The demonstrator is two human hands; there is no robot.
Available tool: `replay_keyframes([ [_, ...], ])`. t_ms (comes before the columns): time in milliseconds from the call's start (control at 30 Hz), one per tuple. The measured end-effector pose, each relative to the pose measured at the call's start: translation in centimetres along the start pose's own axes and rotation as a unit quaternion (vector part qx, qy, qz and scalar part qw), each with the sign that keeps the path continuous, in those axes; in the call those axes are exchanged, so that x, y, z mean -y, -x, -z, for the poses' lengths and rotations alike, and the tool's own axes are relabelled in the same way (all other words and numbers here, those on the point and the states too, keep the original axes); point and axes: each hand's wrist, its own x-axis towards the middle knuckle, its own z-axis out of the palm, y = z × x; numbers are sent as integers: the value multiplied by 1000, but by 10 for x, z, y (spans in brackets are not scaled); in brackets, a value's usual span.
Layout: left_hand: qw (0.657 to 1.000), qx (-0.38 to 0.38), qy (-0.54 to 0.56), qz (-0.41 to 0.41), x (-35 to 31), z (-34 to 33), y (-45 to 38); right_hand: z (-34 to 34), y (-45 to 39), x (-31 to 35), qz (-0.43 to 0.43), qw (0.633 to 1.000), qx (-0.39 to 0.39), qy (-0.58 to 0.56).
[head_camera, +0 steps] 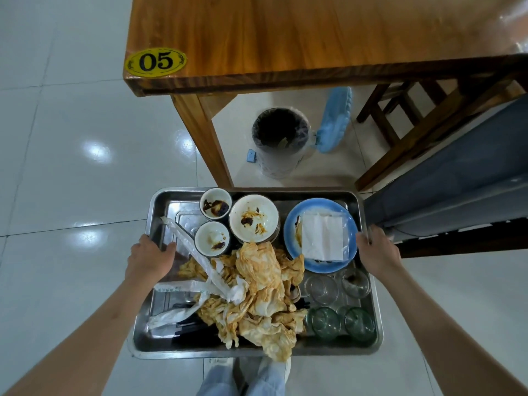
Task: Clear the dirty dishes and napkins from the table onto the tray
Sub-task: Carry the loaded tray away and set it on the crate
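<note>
I'm standing off the near corner of the table, with the metal tray carried in front of me at waist height, clear of the tabletop. My left hand grips the tray's rim at nine o'clock, thumb hooked over the edge and the other fingers out of sight beneath. My right hand grips the rim at three o'clock, fingers curled under it.

And the tray is loaded! Up at twelve o'clock, two small sauce cups and a stained white bowl. At about two o'clock, the blue plate with a clean-looking folded napkin in its wrapper lying on it. Dead centre and spilling toward six o'clock, a heap of oil-stained napkins, with torn plastic wrappers trailing over to the left. At four and five o'clock, four glasses, two clear and two greenish. Dark chopsticks poke out near seven o'clock.

The stretch of tabletop I can see, by the yellow 05 sticker, carries no dishes, though the far end is out of frame. So I'd call the clearing done or nearly done; what looks left is carrying this load away. One stained napkin is hanging over the near rim and might slip.
</note>
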Motion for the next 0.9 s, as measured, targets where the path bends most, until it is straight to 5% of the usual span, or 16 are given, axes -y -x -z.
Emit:
replay_keyframes([
  [900, 999, -17, -31, -5, -6, -2, 10, -20, 1, -6, 17, 1000, -12, -10],
])
